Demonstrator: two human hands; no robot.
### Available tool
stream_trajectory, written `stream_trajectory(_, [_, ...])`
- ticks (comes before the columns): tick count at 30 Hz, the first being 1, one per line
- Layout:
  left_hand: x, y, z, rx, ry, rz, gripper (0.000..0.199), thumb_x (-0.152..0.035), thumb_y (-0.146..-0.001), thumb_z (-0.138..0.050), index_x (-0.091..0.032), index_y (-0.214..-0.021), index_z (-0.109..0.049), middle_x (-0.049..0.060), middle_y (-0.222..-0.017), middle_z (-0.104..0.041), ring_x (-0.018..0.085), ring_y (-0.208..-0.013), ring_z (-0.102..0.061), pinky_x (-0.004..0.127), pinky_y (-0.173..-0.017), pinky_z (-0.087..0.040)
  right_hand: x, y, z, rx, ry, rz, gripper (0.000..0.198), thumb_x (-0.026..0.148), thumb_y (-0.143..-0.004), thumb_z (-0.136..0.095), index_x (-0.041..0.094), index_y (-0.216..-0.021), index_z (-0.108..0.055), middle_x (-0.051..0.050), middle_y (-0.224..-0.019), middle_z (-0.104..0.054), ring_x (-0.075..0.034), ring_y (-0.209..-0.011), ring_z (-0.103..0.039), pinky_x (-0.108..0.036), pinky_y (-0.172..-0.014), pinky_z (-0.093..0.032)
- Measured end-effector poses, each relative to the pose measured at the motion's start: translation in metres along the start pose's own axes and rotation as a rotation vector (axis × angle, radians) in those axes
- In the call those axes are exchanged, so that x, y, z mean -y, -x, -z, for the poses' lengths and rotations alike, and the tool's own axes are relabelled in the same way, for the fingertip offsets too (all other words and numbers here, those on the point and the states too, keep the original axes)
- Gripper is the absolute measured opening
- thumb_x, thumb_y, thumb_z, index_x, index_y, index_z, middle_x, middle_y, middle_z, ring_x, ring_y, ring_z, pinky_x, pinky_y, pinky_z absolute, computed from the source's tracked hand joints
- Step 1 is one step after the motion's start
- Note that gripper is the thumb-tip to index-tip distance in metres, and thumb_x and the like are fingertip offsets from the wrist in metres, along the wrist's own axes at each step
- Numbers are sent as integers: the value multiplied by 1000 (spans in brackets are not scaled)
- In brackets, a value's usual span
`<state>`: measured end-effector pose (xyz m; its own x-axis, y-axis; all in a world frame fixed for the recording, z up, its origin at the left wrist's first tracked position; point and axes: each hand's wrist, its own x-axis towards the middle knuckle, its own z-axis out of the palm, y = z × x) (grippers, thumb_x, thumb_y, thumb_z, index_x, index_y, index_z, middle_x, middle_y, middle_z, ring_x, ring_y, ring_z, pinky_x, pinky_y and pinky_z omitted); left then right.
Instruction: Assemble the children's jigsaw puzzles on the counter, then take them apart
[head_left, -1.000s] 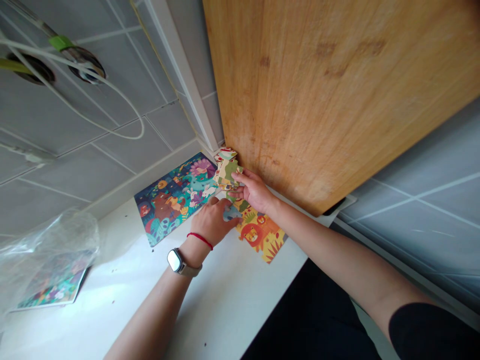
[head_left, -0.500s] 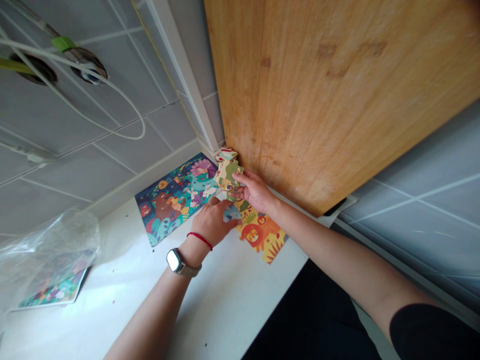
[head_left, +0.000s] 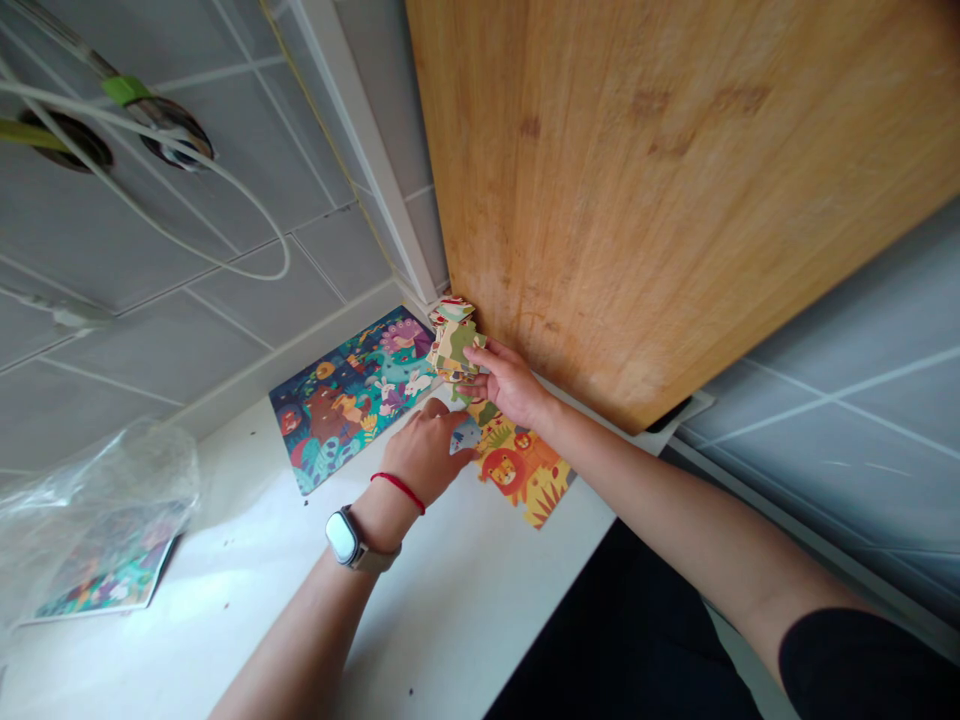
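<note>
My right hand (head_left: pixel 511 380) is closed on a puzzle piece (head_left: pixel 454 345) in green and beige, its thumb pressed on top. More pieces lie under and behind that one in a pile (head_left: pixel 452 308). My left hand (head_left: pixel 426 452), with a red cord and a watch at the wrist, bends its thumb and fingers around a blue-grey puzzle piece (head_left: pixel 466 434). This piece sits at the upper left edge of a partly joined puzzle (head_left: pixel 525 470) with orange lions. Some of the left fingertips are hidden behind the hand.
A finished-looking dark blue animal picture (head_left: pixel 349 395) lies left of the pile. Farther left, a clear plastic bag (head_left: pixel 142 470) covers part of another printed picture (head_left: pixel 112 570) on the white countertop (head_left: pixel 420 610). A large wooden board (head_left: pixel 675 200) leans at the right; cables (head_left: pixel 255 270) hang along the tiled wall.
My left hand has shifted slightly down and left, its thumb drawing back a little, so more of the blue-grey piece shows. My right hand stays nearly still.
</note>
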<state>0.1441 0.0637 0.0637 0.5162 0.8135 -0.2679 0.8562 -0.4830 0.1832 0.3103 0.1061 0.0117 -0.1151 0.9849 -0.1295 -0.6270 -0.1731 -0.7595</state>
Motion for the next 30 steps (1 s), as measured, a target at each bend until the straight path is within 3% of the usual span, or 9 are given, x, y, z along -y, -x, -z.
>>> stream_trajectory(3, [-8, 12, 4, 98, -84, -104, 66, -48, -86, -74, -24, -146, -58, 15, -157, -48, 39, -133, -56, 51, -110, -46, 0, 0, 0, 3, -11, -2, 28, 33, -81, -81, 22, -99, -62, 2, -87, -75, -15, -65, -74, -27, -63, -66])
stream_trajectory(6, [-15, 21, 6, 196, -117, -153, 81, -52, -84, -74, -20, -154, -49, 17, -165, -35, 41, -148, -38, 56, -116, -39, 0, 0, 0, 6, -19, -2, 29, 33, -80, -82, 22, -98, -62, 3, -86, -74, -15, -66, -74, -28, -65, -66])
stream_trajectory(9, [-18, 23, 6, 234, -125, -141, 82, -53, -86, -71, -19, -156, -45, 17, -166, -31, 42, -152, -29, 57, -118, -36, 0, 0, 0, 12, -27, -1, 28, 33, -81, -81, 22, -99, -62, 2, -86, -74, -15, -67, -75, -28, -65, -66])
stream_trajectory(13, [-15, 20, 7, 240, -132, -143, 75, -52, -88, -70, -23, -153, -49, 15, -166, -31, 43, -151, -30, 59, -118, -36, 0, 1, 0, 14, -17, -6, 27, 32, -82, -80, 23, -99, -61, 1, -86, -75, -16, -69, -75, -27, -65, -66])
stream_trajectory(22, [-9, 16, 5, 153, -100, -234, 54, -52, -91, -66, -25, -137, -67, 17, -154, -52, 39, -138, -52, 55, -112, -43, 0, 1, -2, 4, -16, -16, 28, 31, -80, -82, 23, -99, -62, 3, -85, -75, -15, -65, -74, -26, -62, -65])
stream_trajectory(26, [5, 11, 8, 139, 35, -269, 49, -54, -90, -65, -28, -130, -71, 12, -149, -58, 37, -132, -58, 52, -109, -47, 0, 1, -3, 8, -15, -21, 26, 31, -81, -80, 23, -98, -62, 2, -84, -75, -15, -66, -75, -24, -61, -65])
stream_trajectory(28, [22, 4, 10, 87, 176, -200, 43, -54, -93, -60, -28, -124, -75, 9, -134, -70, 33, -121, -67, 48, -105, -51, 0, 1, -3, 4, -5, -29, 26, 31, -82, -80, 23, -99, -62, 2, -85, -75, -14, -66, -75, -25, -62, -65])
stream_trajectory(30, [40, -6, 13, -96, 290, 0, 43, -52, -94, -55, -23, -118, -77, 11, -114, -78, 33, -106, -73, 49, -98, -54, 1, 2, -2, 4, 6, -40, 26, 31, -83, -79, 23, -102, -62, 1, -88, -76, -14, -67, -75, -25, -63, -65])
